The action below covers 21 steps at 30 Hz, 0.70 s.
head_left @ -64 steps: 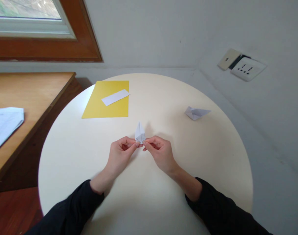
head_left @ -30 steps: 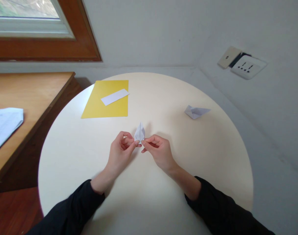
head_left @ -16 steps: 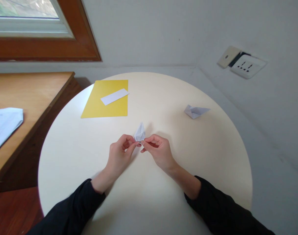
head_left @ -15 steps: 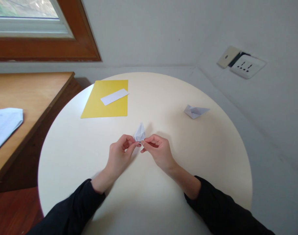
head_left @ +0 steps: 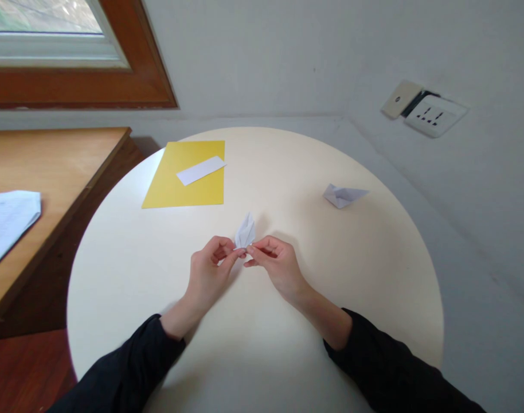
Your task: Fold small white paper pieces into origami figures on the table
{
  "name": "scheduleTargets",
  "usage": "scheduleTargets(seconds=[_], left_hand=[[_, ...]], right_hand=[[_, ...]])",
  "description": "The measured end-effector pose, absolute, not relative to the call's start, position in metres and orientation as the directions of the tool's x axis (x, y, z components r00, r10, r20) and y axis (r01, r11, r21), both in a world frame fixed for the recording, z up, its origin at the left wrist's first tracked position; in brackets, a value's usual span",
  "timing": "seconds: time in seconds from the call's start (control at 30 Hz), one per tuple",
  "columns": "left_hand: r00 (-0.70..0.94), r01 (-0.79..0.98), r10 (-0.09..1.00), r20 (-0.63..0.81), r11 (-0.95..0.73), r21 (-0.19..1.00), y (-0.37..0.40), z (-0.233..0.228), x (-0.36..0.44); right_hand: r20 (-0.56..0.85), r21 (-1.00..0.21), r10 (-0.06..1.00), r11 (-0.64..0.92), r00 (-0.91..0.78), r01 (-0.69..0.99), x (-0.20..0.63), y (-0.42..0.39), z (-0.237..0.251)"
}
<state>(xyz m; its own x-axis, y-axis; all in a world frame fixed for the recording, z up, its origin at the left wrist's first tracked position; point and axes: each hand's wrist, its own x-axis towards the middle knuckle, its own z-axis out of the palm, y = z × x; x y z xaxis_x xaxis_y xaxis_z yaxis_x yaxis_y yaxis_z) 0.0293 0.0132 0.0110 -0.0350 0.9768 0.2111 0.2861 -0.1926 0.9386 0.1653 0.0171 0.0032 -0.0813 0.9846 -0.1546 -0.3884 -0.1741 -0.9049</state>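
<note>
Folded white paper piece (head_left: 245, 232) sits pinched at its lower end between both hands, just above the middle of the round table (head_left: 374, 275). Left hand (head_left: 209, 272) and right hand (head_left: 274, 265) each nip it with thumb and fingertips, point tilted away. Further back there's a paper boat (head_left: 343, 195) off right, then a yellow sheet (head_left: 176, 189) with a white strip (head_left: 200, 170) lying on it.

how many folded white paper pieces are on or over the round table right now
2. One small folded white paper is pinched between the left hand and right hand. A second folded paper lies on the round table, toward its right side.
</note>
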Motion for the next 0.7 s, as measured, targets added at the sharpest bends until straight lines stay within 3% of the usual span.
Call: scheduleTargets(seconds=[0.7], left_hand=[[-0.004, 0.158, 0.995, 0.104, -0.102, 0.982, 0.0134, 0.0130, 0.0310]], right_hand=[[-0.144, -0.909, 0.988, -0.157, -0.064, -0.386, 0.1635, 0.0171, 0.0004]])
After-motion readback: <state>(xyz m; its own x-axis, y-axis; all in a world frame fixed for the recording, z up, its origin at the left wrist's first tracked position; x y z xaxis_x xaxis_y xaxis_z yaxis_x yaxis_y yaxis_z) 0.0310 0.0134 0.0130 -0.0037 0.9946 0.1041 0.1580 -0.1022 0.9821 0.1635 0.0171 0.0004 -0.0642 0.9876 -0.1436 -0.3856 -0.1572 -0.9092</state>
